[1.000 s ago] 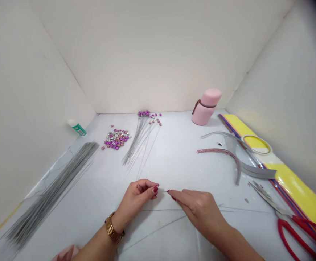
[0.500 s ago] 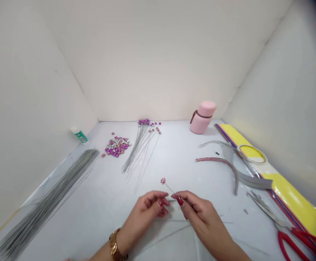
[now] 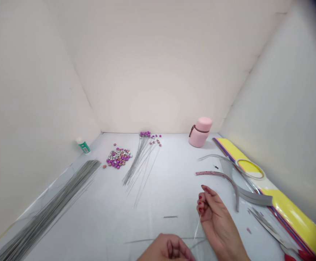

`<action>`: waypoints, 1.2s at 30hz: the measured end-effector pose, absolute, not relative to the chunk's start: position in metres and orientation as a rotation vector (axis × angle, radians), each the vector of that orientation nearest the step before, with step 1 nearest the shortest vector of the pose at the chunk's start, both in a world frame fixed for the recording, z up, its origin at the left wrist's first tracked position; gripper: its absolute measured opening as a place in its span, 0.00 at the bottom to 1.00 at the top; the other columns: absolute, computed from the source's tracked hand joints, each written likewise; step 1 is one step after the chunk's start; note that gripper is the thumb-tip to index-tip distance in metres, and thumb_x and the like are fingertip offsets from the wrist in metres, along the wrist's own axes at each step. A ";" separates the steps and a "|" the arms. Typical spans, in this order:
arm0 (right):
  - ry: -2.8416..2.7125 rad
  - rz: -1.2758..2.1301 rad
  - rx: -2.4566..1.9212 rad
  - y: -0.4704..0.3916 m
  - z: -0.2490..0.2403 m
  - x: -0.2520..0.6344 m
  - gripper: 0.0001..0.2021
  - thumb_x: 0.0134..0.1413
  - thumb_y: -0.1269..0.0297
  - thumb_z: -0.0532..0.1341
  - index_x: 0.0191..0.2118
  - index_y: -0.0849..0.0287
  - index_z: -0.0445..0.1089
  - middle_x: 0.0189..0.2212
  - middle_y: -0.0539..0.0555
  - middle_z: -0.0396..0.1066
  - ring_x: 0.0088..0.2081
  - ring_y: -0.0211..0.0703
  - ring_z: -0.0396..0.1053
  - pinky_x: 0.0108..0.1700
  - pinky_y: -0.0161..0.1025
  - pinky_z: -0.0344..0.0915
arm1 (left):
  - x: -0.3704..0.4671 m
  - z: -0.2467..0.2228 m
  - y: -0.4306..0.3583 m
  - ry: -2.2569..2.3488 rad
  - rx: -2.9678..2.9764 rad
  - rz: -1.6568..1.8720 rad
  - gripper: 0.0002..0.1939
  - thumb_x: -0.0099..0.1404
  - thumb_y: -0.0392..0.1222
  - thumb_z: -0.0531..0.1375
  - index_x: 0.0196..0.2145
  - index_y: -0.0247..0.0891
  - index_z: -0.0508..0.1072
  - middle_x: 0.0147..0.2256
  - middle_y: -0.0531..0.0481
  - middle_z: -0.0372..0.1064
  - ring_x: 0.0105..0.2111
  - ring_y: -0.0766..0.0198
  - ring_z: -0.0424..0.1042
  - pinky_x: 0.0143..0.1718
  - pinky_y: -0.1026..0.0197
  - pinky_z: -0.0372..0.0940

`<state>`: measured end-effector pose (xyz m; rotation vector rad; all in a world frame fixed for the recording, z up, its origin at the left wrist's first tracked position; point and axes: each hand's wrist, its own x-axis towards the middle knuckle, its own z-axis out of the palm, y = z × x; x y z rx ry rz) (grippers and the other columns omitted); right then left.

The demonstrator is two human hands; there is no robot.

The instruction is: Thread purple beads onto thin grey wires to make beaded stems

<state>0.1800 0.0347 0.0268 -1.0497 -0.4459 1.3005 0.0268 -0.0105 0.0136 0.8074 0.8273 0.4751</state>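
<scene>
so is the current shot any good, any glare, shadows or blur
In the head view: soft, fairly even light; shiny glare on the yellow sheets; faint shadow right of the pink bottle; dark blurred patch in the upper right corner; washed-out pale strand below the right hand.

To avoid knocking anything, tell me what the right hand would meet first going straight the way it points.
Most likely the left end of the speckled pink strip, just beyond the fingertips of the right hand; depth is unclear, so it might pass above or beside it.
</scene>
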 end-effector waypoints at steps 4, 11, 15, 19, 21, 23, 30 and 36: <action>-0.449 1.335 -1.074 0.041 0.018 0.189 0.10 0.47 0.64 0.60 0.38 0.54 0.64 0.28 0.48 0.68 0.28 0.35 0.67 0.28 0.30 0.64 | 0.018 0.009 -0.005 0.917 0.884 0.474 0.12 0.47 0.45 0.62 0.25 0.32 0.73 0.17 0.54 0.63 0.14 0.75 0.57 0.16 0.71 0.49; -0.987 1.284 -1.347 0.034 0.010 0.180 0.13 0.51 0.57 0.55 0.40 0.57 0.65 0.34 0.54 0.70 0.31 0.40 0.67 0.27 0.34 0.64 | -0.029 0.029 0.035 1.422 1.294 0.808 0.12 0.57 0.43 0.52 0.33 0.34 0.70 0.21 0.54 0.64 0.16 0.71 0.58 0.17 0.69 0.54; -1.529 1.176 -1.434 0.030 0.005 0.173 0.10 0.51 0.59 0.54 0.35 0.58 0.66 0.31 0.54 0.70 0.33 0.43 0.67 0.32 0.36 0.65 | -0.053 0.031 0.051 1.658 1.620 0.902 0.13 0.58 0.45 0.51 0.34 0.37 0.71 0.25 0.51 0.68 0.23 0.65 0.65 0.26 0.64 0.59; -2.005 0.908 -1.368 0.025 0.006 0.168 0.05 0.51 0.65 0.54 0.34 0.57 0.65 0.30 0.53 0.68 0.33 0.42 0.66 0.34 0.37 0.65 | -0.074 0.025 0.061 1.837 1.677 0.996 0.11 0.58 0.44 0.51 0.35 0.40 0.71 0.33 0.48 0.68 0.28 0.61 0.66 0.34 0.60 0.58; -2.173 0.777 -1.318 0.022 0.007 0.166 0.04 0.49 0.68 0.55 0.33 0.56 0.64 0.30 0.52 0.67 0.33 0.42 0.66 0.35 0.38 0.64 | -0.087 0.022 0.070 1.934 1.678 1.043 0.11 0.58 0.42 0.51 0.35 0.39 0.70 0.35 0.47 0.67 0.32 0.59 0.66 0.37 0.58 0.57; -2.294 0.683 -1.292 0.019 0.007 0.164 0.04 0.48 0.70 0.55 0.32 0.56 0.63 0.30 0.52 0.66 0.33 0.42 0.65 0.34 0.37 0.64 | -0.099 0.020 0.081 2.024 1.658 1.094 0.11 0.58 0.40 0.51 0.37 0.39 0.69 0.37 0.45 0.66 0.36 0.56 0.64 0.40 0.56 0.55; -2.437 0.497 -1.292 0.018 0.001 0.161 0.06 0.52 0.72 0.52 0.27 0.56 0.61 0.27 0.50 0.64 0.28 0.38 0.64 0.29 0.34 0.63 | -0.114 0.008 0.109 2.036 1.506 1.224 0.07 0.55 0.37 0.55 0.33 0.40 0.71 0.37 0.44 0.65 0.44 0.52 0.60 0.48 0.52 0.50; -2.479 0.267 -1.230 0.019 -0.012 0.159 0.13 0.58 0.68 0.45 0.25 0.58 0.61 0.24 0.52 0.63 0.23 0.38 0.64 0.24 0.33 0.62 | -0.110 0.012 0.106 1.767 1.200 1.329 0.05 0.55 0.40 0.57 0.30 0.37 0.71 0.35 0.46 0.67 0.42 0.56 0.62 0.46 0.55 0.55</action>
